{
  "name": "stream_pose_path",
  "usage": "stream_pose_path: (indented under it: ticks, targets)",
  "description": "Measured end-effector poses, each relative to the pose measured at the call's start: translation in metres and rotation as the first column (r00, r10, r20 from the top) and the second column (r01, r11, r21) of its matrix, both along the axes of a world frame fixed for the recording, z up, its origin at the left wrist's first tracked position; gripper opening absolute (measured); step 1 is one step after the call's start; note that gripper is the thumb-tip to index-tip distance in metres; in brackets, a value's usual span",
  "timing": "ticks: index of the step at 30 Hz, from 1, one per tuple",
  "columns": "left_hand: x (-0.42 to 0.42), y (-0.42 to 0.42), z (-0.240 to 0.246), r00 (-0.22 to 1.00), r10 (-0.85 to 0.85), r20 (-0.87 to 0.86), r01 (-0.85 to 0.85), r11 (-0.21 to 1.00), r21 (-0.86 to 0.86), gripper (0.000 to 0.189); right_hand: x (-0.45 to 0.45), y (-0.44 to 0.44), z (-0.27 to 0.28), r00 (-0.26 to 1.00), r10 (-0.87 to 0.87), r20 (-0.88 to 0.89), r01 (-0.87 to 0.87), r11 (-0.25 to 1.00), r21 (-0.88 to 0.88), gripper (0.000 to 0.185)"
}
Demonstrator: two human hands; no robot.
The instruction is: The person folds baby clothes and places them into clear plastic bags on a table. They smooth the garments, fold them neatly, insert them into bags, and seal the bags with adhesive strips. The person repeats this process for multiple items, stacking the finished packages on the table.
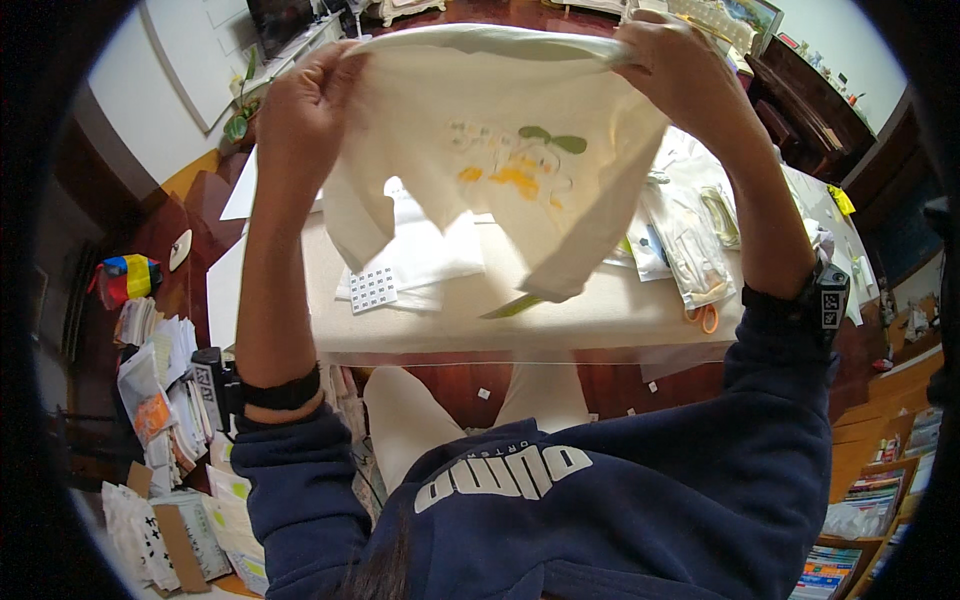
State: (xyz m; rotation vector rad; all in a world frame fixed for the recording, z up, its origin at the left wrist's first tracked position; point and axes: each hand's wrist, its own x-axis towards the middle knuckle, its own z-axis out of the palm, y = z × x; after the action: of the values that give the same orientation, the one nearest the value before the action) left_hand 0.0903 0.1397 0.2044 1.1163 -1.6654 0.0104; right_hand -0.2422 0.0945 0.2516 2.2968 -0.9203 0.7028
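Observation:
A thin cream garment (427, 127) with a green and orange print hangs spread between my raised hands, above the table. My left hand (319, 97) is closed on its upper left corner, and my right hand (660, 56) grips the upper right one. Light shines through the cloth, and its lower edge falls in uneven points. Below it, a sheet of printed square stickers (373, 289) lies on white folded cloth or paper (450, 259). A green strip-like item (511, 307) shows under the garment's lower right part.
Clear bags of folded cloth (690, 247) lie on the table's right side, with orange-handled scissors (703, 318) near the front edge of the table (525, 341). Stacked papers (176, 390) stand at the left. A yellow item (841, 200) rests at the far right.

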Motion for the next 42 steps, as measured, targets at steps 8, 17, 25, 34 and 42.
stream_pose_path:
  ticks: [8, 17, 25, 34, 42]
  targets:
    - [0.013, 0.027, 0.026, 0.981, -0.002, 0.192, 0.0, 1.0, 0.011, 0.025, -0.025, 0.005, -0.019, 0.99, -0.051, 0.132, 0.0, 0.933, 0.361, 0.02]
    - [0.046, 0.069, 0.043, 0.934, -0.345, 0.095, 0.304, 0.905, 0.297, 0.022, -0.048, 0.039, -0.018, 0.806, -0.103, 0.583, -0.495, 0.423, 0.759, 0.03]
    - [0.086, -0.015, -0.012, 0.836, -0.018, 0.549, -0.265, 0.862, 0.432, 0.017, -0.009, -0.041, -0.081, 0.863, -0.113, 0.492, -0.285, 0.696, 0.659, 0.03]
    - [0.116, -0.006, -0.036, 0.935, 0.264, 0.235, -0.257, 0.964, -0.062, 0.025, -0.001, -0.007, -0.081, 0.86, 0.152, 0.488, -0.177, 0.984, 0.005, 0.017]
    - [0.108, 0.063, -0.214, 0.87, -0.079, 0.486, -0.063, 0.961, 0.27, 0.024, 0.004, 0.068, -0.26, 0.939, 0.271, 0.212, -0.341, 0.825, 0.451, 0.008]
